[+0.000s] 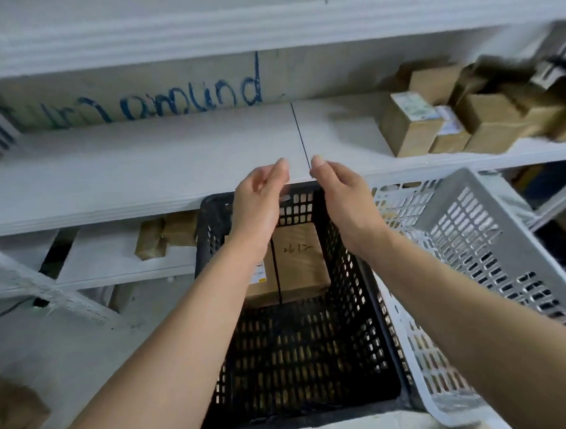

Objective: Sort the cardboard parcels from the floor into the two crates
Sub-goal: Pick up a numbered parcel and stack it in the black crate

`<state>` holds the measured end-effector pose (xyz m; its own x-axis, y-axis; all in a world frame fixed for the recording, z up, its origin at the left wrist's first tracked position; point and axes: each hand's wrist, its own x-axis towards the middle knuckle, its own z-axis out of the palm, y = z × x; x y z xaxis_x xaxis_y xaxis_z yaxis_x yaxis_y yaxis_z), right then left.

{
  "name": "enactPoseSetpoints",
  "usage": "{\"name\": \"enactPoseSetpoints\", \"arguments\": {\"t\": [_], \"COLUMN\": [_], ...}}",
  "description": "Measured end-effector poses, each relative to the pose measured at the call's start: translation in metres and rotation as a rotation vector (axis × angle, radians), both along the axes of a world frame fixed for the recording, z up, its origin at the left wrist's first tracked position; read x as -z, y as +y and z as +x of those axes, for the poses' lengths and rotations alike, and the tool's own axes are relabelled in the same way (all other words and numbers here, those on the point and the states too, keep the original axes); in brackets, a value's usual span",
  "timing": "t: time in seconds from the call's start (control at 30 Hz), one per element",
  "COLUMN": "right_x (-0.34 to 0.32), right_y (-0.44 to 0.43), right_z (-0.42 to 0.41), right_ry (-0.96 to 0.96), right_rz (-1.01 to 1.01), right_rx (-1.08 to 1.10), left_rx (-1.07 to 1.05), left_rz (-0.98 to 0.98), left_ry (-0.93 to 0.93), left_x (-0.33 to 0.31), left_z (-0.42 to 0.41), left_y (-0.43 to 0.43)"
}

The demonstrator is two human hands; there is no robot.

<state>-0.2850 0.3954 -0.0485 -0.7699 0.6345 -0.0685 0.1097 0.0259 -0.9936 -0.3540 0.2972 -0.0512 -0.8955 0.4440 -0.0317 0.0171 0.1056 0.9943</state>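
Note:
A black plastic crate (pixel 356 296) stands on the floor below me, with two cardboard parcels (pixel 299 263) lying flat at its far end. A white plastic crate (pixel 475 245) leans against its right side. My left hand (pixel 261 199) and my right hand (pixel 343 194) hover side by side above the black crate's far rim, fingers loosely curled, thumbs up, holding nothing. A brown cardboard parcel (pixel 12 420) shows partly at the lower left on the floor.
A white shelf unit (pixel 139 163) runs across in front, its middle board level with my hands. Several cardboard boxes (pixel 461 114) are piled on that board at the right. More boxes (pixel 167 236) sit on the lower shelf behind the black crate.

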Motion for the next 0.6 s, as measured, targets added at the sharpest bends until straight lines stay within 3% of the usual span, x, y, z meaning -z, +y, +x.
{"name": "enactPoseSetpoints", "arguments": {"t": [0.43, 0.6], "right_x": [-0.068, -0.068], "right_y": [-0.05, -0.081], "right_z": [0.083, 0.145], "right_ry": [0.211, 0.263], "right_rz": [0.058, 0.066], "right_rx": [0.453, 0.704], "left_rx": [0.533, 0.777], "left_rz": [0.238, 0.299], "left_ry": [0.158, 0.117], "left_x": [-0.078, -0.082], "left_z": [0.046, 0.098], "left_y": [-0.013, -0.018]}}
